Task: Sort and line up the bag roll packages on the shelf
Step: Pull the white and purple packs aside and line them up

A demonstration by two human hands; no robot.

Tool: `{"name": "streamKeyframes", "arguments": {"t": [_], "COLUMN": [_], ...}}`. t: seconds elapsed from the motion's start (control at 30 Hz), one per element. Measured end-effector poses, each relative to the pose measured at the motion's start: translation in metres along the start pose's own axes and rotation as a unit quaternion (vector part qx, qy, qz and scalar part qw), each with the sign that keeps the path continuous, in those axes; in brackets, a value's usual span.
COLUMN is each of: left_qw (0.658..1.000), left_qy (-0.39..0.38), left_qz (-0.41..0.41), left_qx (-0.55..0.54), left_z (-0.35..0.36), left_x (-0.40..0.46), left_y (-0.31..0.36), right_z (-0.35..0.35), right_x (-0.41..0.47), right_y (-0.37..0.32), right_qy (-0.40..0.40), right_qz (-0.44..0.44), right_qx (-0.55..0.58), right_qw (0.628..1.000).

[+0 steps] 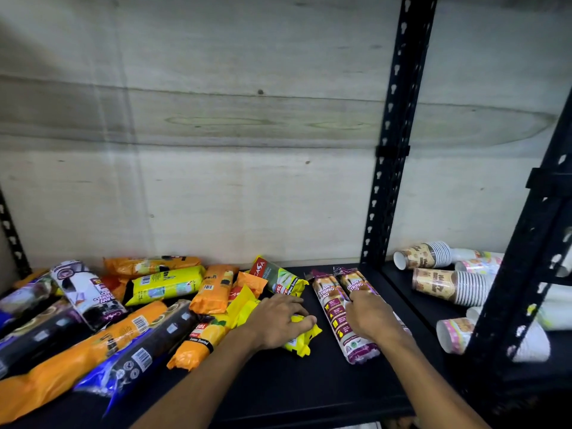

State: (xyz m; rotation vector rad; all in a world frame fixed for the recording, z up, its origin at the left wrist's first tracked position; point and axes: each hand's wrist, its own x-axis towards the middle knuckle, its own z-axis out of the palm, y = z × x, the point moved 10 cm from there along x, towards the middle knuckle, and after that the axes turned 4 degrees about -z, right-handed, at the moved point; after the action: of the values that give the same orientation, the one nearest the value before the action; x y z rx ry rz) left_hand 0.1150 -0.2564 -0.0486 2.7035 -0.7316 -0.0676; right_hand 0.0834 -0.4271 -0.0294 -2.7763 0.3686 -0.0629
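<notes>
Many bag roll packages lie jumbled on the black shelf, mostly on its left half. My left hand is closed over a small yellow package near the middle. Two purple-and-white draw string bag packages lie side by side to the right, lengthwise front to back. My right hand rests on the right one, fingers curled over it; the left one lies just beside my hand. A green and red package lies tilted behind my left hand.
Long orange and blue-black packages lie diagonally at the front left, with yellow and orange ones behind. A black slotted upright divides the shelf. Stacks of paper cups lie tipped over on the right section.
</notes>
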Motion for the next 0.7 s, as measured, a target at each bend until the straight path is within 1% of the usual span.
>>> {"name": "streamKeyframes", "arguments": {"t": [0.17,0.27,0.33,0.4,0.47,0.53,0.7], "left_qw": [1.0,0.999,0.999,0.998,0.995,0.992,0.992], "left_qy": [-0.007,-0.019,-0.021,-0.042,-0.079,-0.105,-0.102], "left_qz": [-0.008,-0.026,-0.044,-0.051,-0.058,-0.053,-0.046], "left_qx": [0.008,-0.016,-0.019,0.014,0.034,0.049,0.062], "left_z": [0.0,-0.004,-0.009,-0.009,-0.002,0.006,0.01], "left_x": [-0.001,0.002,0.008,0.014,0.021,0.026,0.035], "left_y": [0.002,0.006,0.011,0.021,0.03,0.039,0.055], "right_z": [0.004,-0.019,-0.032,-0.029,-0.021,-0.018,-0.021], "right_x": [-0.005,-0.008,-0.005,0.0,0.005,0.008,0.013], "right_y": [-0.008,-0.004,0.011,0.027,0.037,0.04,0.043], "right_qy": [0.02,0.084,0.108,0.075,0.043,0.04,0.061], "right_qz": [-0.028,-0.038,-0.02,0.002,0.0,-0.009,-0.03], "right_qx": [-0.034,-0.06,-0.067,-0.04,0.003,0.025,0.041], "right_qw": [0.999,0.994,0.992,0.996,0.999,0.999,0.997]}}
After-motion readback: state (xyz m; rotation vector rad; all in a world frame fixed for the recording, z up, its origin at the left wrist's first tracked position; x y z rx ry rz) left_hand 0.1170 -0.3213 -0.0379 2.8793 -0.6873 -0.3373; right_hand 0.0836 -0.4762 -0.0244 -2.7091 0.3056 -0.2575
